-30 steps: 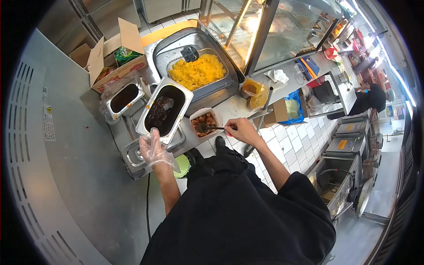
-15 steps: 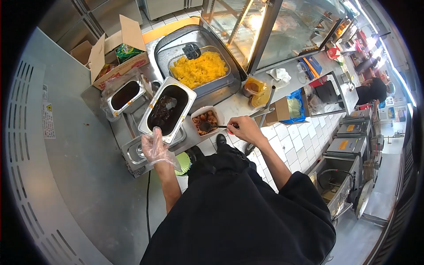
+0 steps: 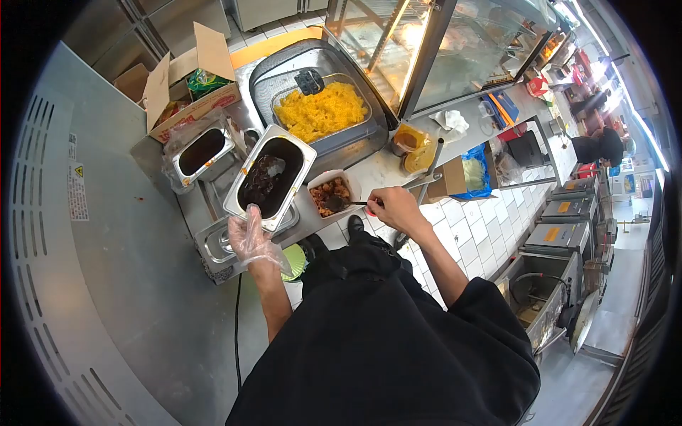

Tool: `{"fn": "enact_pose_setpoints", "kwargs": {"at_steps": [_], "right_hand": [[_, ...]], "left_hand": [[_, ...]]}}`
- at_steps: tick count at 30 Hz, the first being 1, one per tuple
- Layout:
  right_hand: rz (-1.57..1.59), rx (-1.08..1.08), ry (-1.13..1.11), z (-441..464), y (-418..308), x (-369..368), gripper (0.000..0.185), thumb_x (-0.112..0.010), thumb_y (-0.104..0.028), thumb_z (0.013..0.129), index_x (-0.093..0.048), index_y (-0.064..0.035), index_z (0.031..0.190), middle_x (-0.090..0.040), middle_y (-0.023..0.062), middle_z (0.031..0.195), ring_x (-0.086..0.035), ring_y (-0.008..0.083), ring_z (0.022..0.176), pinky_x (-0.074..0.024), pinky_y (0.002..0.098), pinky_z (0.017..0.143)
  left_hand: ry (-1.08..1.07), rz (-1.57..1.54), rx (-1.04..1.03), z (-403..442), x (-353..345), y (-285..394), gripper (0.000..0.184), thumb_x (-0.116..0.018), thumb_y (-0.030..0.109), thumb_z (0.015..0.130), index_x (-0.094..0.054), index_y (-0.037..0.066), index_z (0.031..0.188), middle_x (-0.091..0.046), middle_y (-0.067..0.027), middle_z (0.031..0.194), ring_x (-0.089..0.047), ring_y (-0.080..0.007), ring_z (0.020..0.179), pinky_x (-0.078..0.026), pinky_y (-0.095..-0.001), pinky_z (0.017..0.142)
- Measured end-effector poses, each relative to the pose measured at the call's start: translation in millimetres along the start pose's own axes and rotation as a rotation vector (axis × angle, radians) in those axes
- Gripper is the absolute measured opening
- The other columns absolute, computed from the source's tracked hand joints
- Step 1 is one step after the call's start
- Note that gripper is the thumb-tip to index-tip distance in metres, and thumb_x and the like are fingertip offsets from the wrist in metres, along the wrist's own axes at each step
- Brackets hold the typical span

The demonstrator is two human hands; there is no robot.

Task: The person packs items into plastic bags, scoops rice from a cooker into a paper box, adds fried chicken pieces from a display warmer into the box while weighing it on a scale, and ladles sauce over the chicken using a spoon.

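My left hand [image 3: 250,240], in a clear plastic glove, grips the near edge of a metal food pan [image 3: 304,150] with its thumb over the rim. Dark sauce [image 3: 263,186] lies inside the tilted pan. Just right of it, a white paper box [image 3: 348,179] holds browned, sauced chunks of food [image 3: 325,190]. My bare right hand [image 3: 392,207] pinches the thin dark handle of a spoon [image 3: 335,204], whose dark bowl rests among the chunks. Behind the pan, a second metal container [image 3: 222,153] of dark sauce stands wrapped partly in plastic.
A wire basket of yellow shredded food [image 3: 320,113] sits in a large tray [image 3: 266,67] behind. A glass display case [image 3: 476,57] stands back right, a cardboard box [image 3: 192,113] back left. A steel lid [image 3: 213,245] lies beside my left hand. Another person [image 3: 600,145] is far right.
My hands, the pan and the box hold nearly the same places. The spoon's bowl has shifted very slightly right within the chunks. The distant person has moved a little.
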State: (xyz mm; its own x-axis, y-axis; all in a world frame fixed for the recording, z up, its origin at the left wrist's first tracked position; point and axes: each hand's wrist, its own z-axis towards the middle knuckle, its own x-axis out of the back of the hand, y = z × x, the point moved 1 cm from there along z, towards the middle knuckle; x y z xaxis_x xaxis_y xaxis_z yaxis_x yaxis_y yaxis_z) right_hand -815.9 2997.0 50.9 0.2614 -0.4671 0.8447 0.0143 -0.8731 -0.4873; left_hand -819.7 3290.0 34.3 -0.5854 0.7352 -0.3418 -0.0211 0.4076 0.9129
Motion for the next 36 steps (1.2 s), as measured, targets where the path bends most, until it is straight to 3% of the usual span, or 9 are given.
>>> {"fn": "enact_pose_setpoints", "kwargs": {"at_steps": [12,18,27,30,36], "right_hand": [[-0.189,0.156,0.163,-9,-6,-8,0.015,-0.058,-0.016,0.087,-0.064,-0.0037,0.080,-0.064,0.0172,0.075,-0.065,0.0386,0.069,-0.0525,0.0484,0.063],[-0.249,0.122,0.175,-12,-7,-14,0.015,-0.062,-0.018,0.088,-0.068,-0.0042,0.085,-0.064,0.0136,0.075,-0.064,0.0356,0.072,-0.0506,0.0462,0.065],[-0.260,0.140,0.185,-18,-10,-10,0.016,-0.058,-0.016,0.089,-0.062,-0.0036,0.080,-0.062,0.0167,0.077,-0.065,0.0394,0.069,-0.0517,0.0486,0.060],[-0.295,0.087,0.175,-18,-10,-11,0.013,-0.063,-0.018,0.088,-0.068,-0.0060,0.087,-0.063,0.0132,0.078,-0.064,0.0353,0.071,-0.0500,0.0454,0.064],[-0.262,0.109,0.236,-14,-11,-10,0.013,-0.058,-0.015,0.088,-0.061,-0.0037,0.082,-0.061,0.0170,0.079,-0.065,0.0392,0.072,-0.0503,0.0500,0.061]], "left_hand": [[0.024,-0.022,0.028,-1,1,-2,0.035,-0.074,0.015,0.090,-0.043,0.014,0.075,-0.051,0.0051,0.068,-0.047,-0.0024,0.053,-0.040,-0.0181,0.042],[0.000,-0.020,0.045,0,4,-4,0.035,-0.073,0.014,0.091,-0.042,0.014,0.075,-0.052,0.0051,0.068,-0.047,-0.0019,0.054,-0.041,-0.0181,0.044],[-0.011,-0.017,0.067,-4,1,-1,0.031,-0.072,0.014,0.092,-0.046,0.012,0.077,-0.053,0.0044,0.070,-0.049,-0.0024,0.057,-0.044,-0.0185,0.045],[-0.004,-0.021,0.073,-4,1,-1,0.030,-0.072,0.014,0.092,-0.046,0.012,0.077,-0.054,0.0040,0.071,-0.051,-0.0027,0.057,-0.044,-0.0186,0.045],[-0.019,-0.012,0.060,-2,7,-6,0.030,-0.072,0.015,0.092,-0.047,0.012,0.077,-0.054,0.0037,0.070,-0.051,-0.0030,0.056,-0.044,-0.0187,0.045]]}}
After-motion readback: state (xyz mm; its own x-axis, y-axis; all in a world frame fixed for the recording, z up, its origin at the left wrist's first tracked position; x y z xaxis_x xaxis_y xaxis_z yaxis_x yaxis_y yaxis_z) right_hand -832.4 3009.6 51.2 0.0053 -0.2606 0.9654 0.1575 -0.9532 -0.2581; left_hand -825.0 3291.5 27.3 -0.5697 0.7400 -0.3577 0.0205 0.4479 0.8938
